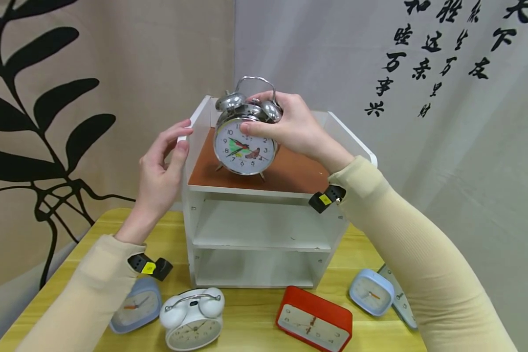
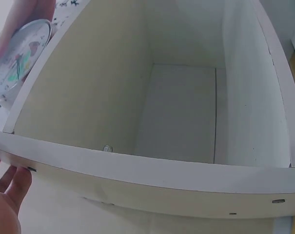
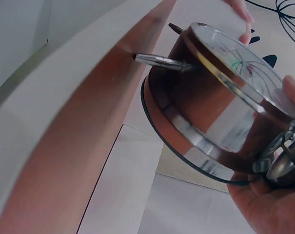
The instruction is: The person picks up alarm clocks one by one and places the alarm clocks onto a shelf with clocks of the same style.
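Observation:
My right hand (image 1: 297, 124) grips a silver twin-bell alarm clock (image 1: 245, 146) by its top, thumb over the dial and fingers behind the bells. The clock faces forward, close over the brown top board (image 1: 295, 168) of a small white shelf unit (image 1: 264, 220). In the right wrist view, one metal foot (image 3: 162, 61) has its tip right at the brown surface. My left hand (image 1: 160, 166) holds the front edge of the unit's left side panel (image 1: 199, 117) between fingers and thumb. In the left wrist view, its fingertips (image 2: 21, 183) lie against the panel's outer face.
Before the unit on the wooden table (image 1: 242, 318) stand a white twin-bell clock (image 1: 193, 320), a red clock (image 1: 314, 318) and two blue clocks, one at left (image 1: 136, 305), one at right (image 1: 371, 292). A greyish triangular clock (image 1: 398, 296) is partly behind the right sleeve.

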A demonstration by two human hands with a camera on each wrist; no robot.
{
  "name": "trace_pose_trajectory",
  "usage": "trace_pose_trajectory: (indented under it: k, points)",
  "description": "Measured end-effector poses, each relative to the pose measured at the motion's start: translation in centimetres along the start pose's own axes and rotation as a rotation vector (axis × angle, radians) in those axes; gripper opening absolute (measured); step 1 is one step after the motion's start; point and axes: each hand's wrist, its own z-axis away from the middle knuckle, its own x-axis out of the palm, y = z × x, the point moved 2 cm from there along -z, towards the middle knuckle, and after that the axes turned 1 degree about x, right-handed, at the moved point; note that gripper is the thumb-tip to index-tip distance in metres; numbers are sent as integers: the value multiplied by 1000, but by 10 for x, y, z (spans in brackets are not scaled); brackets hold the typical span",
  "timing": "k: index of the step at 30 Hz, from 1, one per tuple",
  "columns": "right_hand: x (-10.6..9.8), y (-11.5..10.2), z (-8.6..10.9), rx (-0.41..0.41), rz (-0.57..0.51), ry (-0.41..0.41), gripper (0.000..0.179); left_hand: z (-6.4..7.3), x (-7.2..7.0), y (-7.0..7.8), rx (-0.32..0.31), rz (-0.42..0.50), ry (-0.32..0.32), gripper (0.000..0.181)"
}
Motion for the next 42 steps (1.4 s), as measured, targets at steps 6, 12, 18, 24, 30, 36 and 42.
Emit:
trace_pose_trajectory:
  k: [6, 12, 18, 24, 30, 36, 42]
  points:
    - [2, -2, -6, 10, -3, -24, 53, 0, 0, 1, -1, -1, 1, 36]
    - [3, -2, -9, 19, -16, -45, 55, 0, 0, 2, -10, 1, -1, 36]
    - [3, 1, -14, 21, -8, -59, 55, -1, 0, 2, -13, 11, 7, 34]
    - [4, 5, -21, 29, -12, -101, 54, -1, 1, 1, -22, 13, 5, 35]
    - [3, 7, -28, 3, -30, -159, 53, 0, 1, -1, -13, 16, 7, 35]
    - [1, 8, -32, 4, -18, -197, 56, 0, 2, -1, -14, 14, 6, 35]
    - [1, 9, -38, -9, -28, -238, 56, 0, 2, 0, -15, 17, 18, 35]
